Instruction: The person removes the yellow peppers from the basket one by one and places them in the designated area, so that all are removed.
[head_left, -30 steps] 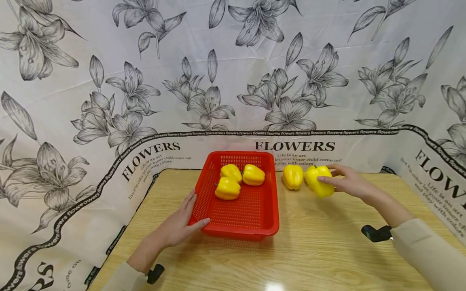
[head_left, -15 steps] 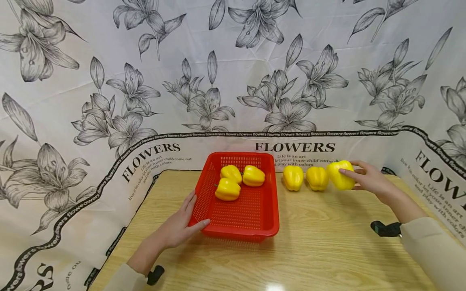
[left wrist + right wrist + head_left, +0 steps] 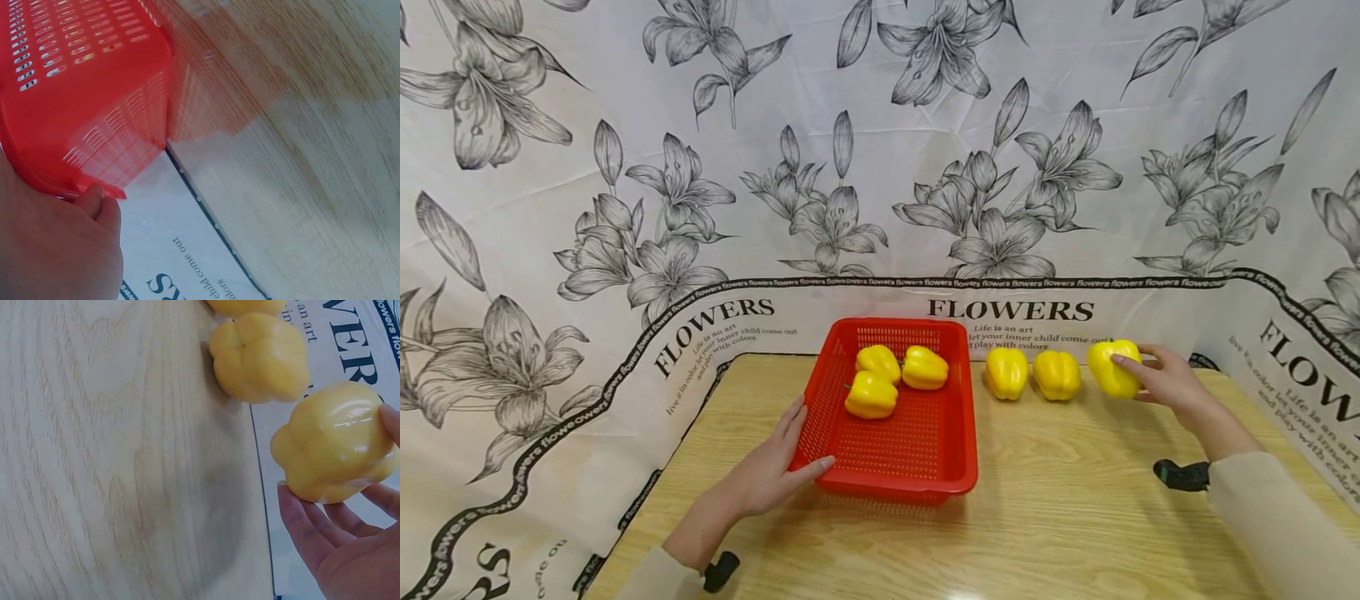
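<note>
Cloth [image 3: 812,83] is hanging behind, right hand [image 3: 1174,383] is holding pepper [image 3: 1114,371] just right of two others [image 3: 1057,375], left hand [image 3: 765,467] gripping basket [image 3: 895,482].

Pale wood-grained table [image 3: 1045,533]. Behind the table and along its left and right sides, white cloth [image 3: 820,87] with grey line-drawn flowers [image 3: 951,54]. Above the table's back edge, a black band [image 3: 880,283]; between band and table, black lettering [image 3: 1011,311], "FLOWERS".
</note>
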Motion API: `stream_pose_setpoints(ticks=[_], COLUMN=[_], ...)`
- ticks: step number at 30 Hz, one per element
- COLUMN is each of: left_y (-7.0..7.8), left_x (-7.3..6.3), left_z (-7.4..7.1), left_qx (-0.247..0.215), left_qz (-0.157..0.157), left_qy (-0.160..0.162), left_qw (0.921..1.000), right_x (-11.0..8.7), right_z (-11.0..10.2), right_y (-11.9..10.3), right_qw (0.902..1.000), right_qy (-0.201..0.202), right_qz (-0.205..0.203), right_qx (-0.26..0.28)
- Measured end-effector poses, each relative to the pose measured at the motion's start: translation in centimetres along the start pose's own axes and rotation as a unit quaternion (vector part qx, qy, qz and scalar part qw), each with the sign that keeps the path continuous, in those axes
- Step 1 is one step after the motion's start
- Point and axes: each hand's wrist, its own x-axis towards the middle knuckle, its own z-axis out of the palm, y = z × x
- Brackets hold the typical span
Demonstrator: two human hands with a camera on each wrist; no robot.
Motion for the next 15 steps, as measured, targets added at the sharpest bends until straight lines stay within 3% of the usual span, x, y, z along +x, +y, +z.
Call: stream_pose_setpoints(ticks=[15], left_y=[-0.2], left_x=[0.1], left_z=[0.0], left_qx=[0.007], left_qz=[-0.009], left_qy=[-0.007], left_qw=[0.9999], right_x=[1.9], right_z=[1.4], right_y=[2.4], right_qw=[0.9978], right_qy=[0.036], right_qz=[0.045], right_qx=[0.032])
